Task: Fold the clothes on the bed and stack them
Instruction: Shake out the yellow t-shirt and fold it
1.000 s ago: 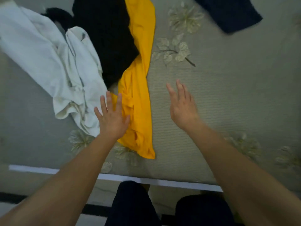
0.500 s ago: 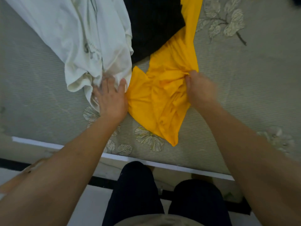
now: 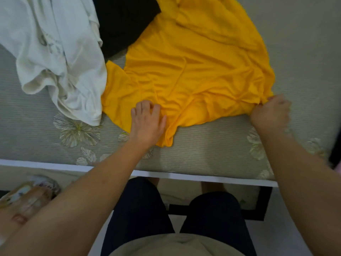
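A yellow garment [image 3: 193,71] lies spread and wrinkled across the middle of the bed. My left hand [image 3: 147,121] sits on its near left hem with curled fingers gripping the cloth. My right hand [image 3: 271,111] is a fist pinching the garment's near right corner, pulled out to the right. A crumpled white garment [image 3: 55,52] lies to the left, its edge beside the yellow one. A black garment [image 3: 125,21] lies at the top, partly under the white and yellow ones.
The bed's grey-green cover [image 3: 304,52] has leaf and flower prints. Its white front edge [image 3: 184,175] runs across below my arms. My legs in dark shorts stand against it. A patterned object [image 3: 27,196] lies on the floor at lower left.
My hands have taken hold of the yellow garment and drawn it apart: the right hand moved far right with a corner, spreading the bunched cloth wide. The view has shifted closer.
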The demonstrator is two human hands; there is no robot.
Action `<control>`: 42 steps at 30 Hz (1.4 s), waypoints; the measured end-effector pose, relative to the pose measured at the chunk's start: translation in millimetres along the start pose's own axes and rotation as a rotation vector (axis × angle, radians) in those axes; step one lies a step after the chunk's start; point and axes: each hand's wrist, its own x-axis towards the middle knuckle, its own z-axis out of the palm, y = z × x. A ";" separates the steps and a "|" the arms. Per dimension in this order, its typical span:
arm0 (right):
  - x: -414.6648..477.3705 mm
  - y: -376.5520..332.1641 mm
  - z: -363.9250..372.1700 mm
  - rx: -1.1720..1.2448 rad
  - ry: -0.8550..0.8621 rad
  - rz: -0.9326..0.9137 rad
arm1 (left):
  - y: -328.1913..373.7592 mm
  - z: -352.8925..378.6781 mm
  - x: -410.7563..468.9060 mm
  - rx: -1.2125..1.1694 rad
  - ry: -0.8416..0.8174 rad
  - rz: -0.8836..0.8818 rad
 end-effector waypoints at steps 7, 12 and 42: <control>-42.4 -24.5 11.9 0.004 0.138 -0.811 | 33.6 9.7 -27.2 -0.003 -0.240 0.061; -33.2 -46.7 16.9 -0.388 -0.131 -1.018 | 48.8 1.0 -31.9 -0.213 -0.149 0.107; -139.8 80.7 -479.9 0.391 0.701 -0.890 | 115.7 -500.7 -14.1 -0.179 0.603 0.352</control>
